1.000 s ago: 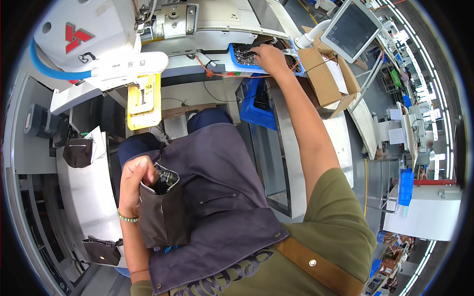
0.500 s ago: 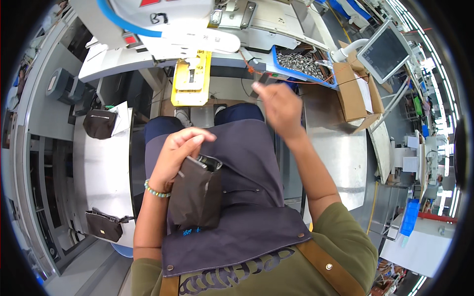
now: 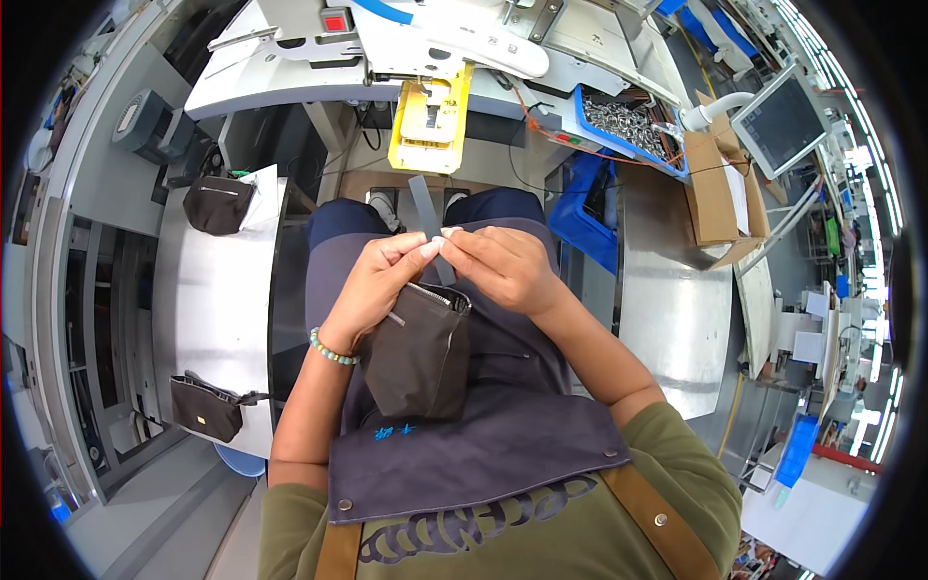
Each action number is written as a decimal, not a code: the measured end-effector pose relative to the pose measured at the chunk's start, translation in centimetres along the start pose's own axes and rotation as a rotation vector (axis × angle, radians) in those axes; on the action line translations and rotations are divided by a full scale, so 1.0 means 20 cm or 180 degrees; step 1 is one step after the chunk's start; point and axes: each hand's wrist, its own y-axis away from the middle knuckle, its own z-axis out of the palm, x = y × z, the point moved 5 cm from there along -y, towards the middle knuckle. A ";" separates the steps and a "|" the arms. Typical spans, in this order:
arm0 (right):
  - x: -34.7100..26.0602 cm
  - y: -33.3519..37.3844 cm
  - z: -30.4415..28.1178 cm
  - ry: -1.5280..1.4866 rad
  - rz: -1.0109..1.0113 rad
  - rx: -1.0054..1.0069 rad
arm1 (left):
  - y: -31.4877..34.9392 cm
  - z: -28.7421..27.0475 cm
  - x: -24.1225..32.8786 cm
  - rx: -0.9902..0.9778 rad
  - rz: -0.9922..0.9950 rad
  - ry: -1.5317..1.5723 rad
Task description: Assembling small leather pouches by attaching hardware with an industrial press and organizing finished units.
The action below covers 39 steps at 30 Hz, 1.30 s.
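Note:
My left hand point(image 3: 380, 288) is closed at the mouth of a dark brown zip pouch point(image 3: 418, 360), which hangs over my apron with its zipper edge open upward. My right hand point(image 3: 501, 268) pinches against the left fingertips, just above that opening. Between the fingertips runs a flat grey strip point(image 3: 422, 205). Its upper end sticks up past my hands and its lower part drops toward the pouch's mouth. Whether the strip is joined to the pouch is hidden, and any small piece in the fingertips is too covered to make out.
Ahead stands a white machine point(image 3: 483, 46) with a yellow tray point(image 3: 398, 145) jutting toward my knees. A blue bin point(image 3: 628, 130) of metal parts, a cardboard box point(image 3: 710, 213) and a screen point(image 3: 781, 121) are at right. Two dark pouches point(image 3: 217, 205) lie on the left metal table point(image 3: 208, 319).
My right hand has come down and left from near the machine's edge to meet my left hand. The grey strip now stands up between the fingers. My view has shifted slightly left.

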 end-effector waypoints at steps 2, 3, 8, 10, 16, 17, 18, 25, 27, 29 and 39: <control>-0.01 0.00 0.00 0.0039 0.0045 0.0009 | 0.00 -0.02 -0.03 0.0105 0.0059 -0.0153; -0.02 0.00 -0.01 0.0085 0.0039 -0.0050 | -0.01 -0.03 -0.04 0.0107 0.0060 -0.0149; -0.03 0.00 -0.03 -0.0043 0.0094 -0.0100 | -0.02 -0.08 -0.08 0.0316 0.0121 -0.0117; 0.05 0.03 -0.06 -0.0202 0.0986 0.0004 | -0.03 -0.06 -0.05 0.0253 0.0050 0.0022; 0.35 0.16 0.02 -0.2963 0.3596 0.0972 | 0.00 -0.01 -0.01 0.0223 0.0010 -0.0089; 0.37 0.19 0.06 -0.3693 0.3943 0.1105 | 0.00 -0.02 -0.01 0.0203 0.0098 -0.0226; 0.38 0.20 0.09 -0.4101 0.4020 0.1060 | 0.00 -0.02 -0.02 0.0189 0.0102 -0.0227; 0.35 0.25 0.15 -0.4868 0.4240 0.1226 | 0.02 -0.02 -0.03 0.0448 0.0240 -0.0034; 0.36 0.25 0.13 -0.4765 0.4224 0.1118 | 0.03 0.00 -0.02 0.0405 0.0365 -0.0060; 0.35 0.25 0.10 -0.4659 0.4205 0.1007 | 0.03 -0.01 -0.01 0.0486 0.0623 -0.0439; 0.28 0.24 0.11 -0.5197 0.4224 0.0540 | 0.03 0.01 -0.01 0.0804 0.0808 -0.0553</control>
